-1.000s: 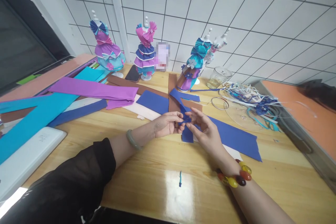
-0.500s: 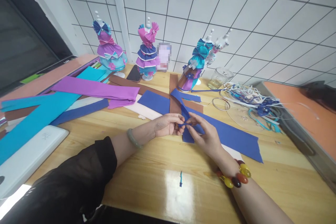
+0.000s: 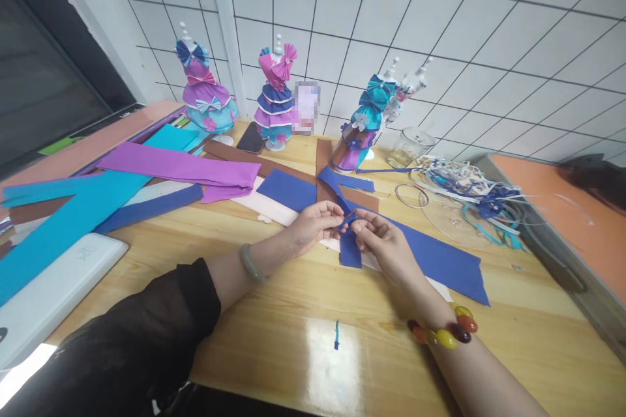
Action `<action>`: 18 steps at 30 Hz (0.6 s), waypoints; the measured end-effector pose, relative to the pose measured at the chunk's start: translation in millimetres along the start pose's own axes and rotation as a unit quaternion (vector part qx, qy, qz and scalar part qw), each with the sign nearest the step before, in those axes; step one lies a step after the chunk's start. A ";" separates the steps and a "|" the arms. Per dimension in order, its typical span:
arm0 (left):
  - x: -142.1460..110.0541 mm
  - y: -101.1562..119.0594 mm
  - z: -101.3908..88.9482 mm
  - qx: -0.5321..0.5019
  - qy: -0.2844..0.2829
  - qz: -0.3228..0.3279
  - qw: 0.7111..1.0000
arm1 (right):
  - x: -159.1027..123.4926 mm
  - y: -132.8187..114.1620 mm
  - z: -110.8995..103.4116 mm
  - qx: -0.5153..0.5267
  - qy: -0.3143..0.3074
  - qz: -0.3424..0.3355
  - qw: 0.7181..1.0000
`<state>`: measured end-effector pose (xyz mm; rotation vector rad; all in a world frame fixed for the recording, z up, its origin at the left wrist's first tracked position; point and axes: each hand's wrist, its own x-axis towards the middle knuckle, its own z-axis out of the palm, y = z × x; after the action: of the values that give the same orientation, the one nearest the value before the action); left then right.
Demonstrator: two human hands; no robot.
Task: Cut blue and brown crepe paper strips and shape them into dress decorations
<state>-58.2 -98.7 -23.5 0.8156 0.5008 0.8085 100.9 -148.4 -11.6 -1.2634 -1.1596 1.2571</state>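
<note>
My left hand [image 3: 320,221] is closed, its thumb and fingertips pinching one side of a narrow dark blue strip [image 3: 347,221]. From the other side my right hand [image 3: 384,241] pinches the same strip, the two sets of fingertips almost meeting. Fingers partly cover the strip, so its folds are hard to make out. Beneath and behind the hands lie a wide blue strip [image 3: 445,257], a short upright blue piece [image 3: 351,257], a brown strip [image 3: 323,155] and a pale pink strip [image 3: 278,208], crossing one another on the wooden table [image 3: 254,352].
Small mannequins in dresses [image 3: 208,91] stand along the tiled wall, with a black phone [image 3: 250,138] and a glass jar [image 3: 411,146]. Purple [image 3: 180,163] and turquoise strips [image 3: 73,221] lie left, near a white device [image 3: 68,293]. Tangled scraps [image 3: 469,186] lie right.
Both hands have risen slightly with the pinched blue strip. My right fingers have shifted their hold, and more of the short blue piece below shows now.
</note>
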 end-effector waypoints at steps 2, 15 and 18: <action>-0.5 -0.9 1.6 0.009 -0.003 0.012 1.000 | -0.6 -1.2 -0.3 0.021 -0.024 0.021 0.999; -8.6 -5.8 13.1 0.270 0.008 0.111 0.956 | -1.5 0.4 0.9 -0.038 -0.003 -0.021 0.999; -8.8 -5.4 12.6 0.273 0.003 0.104 0.956 | -0.8 1.5 -0.3 -0.028 -0.014 -0.023 0.999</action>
<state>-52.8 -113.5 -19.5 1.3947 0.6646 0.8780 101.2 -149.4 -13.1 -1.2567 -1.2434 1.2197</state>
